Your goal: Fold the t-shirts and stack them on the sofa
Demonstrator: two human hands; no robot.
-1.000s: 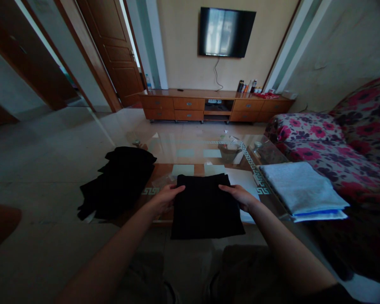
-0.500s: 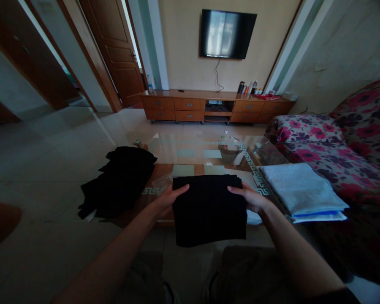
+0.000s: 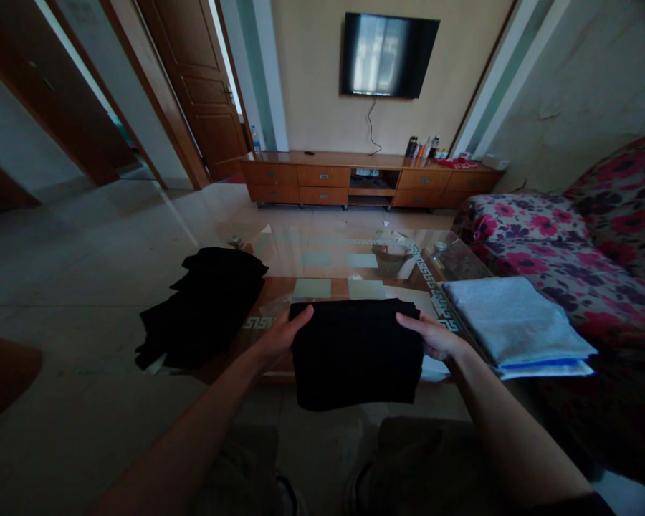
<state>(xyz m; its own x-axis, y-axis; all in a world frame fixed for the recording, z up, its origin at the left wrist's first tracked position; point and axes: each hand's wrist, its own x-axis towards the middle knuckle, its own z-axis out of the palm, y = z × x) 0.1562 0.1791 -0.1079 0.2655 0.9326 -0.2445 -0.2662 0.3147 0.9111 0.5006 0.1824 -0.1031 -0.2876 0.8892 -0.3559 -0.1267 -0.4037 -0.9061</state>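
A folded black garment (image 3: 357, 355) hangs between my two hands, over the near edge of the glass coffee table. My left hand (image 3: 282, 337) grips its upper left corner, thumb on top and fingers hidden behind. At the upper right corner my right hand (image 3: 433, 335) pinches it the same way. What kind of garment it is cannot be made out. A heap of black clothing (image 3: 207, 308) lies on the table's left end. On the right end rests a folded light grey cloth (image 3: 516, 319) with a blue layer showing beneath.
The glass coffee table (image 3: 284, 254) has a patterned border. To the right stands a sofa with a floral cover (image 3: 537, 222). Beyond the table, a wooden TV cabinet (image 3: 322, 175) holds several bottles (image 3: 422, 148), below a wall-mounted television (image 3: 390, 56).
My hands have moved slightly apart along the garment's top edge. Its lower edge sits a little higher, and the whole view has shifted slightly.
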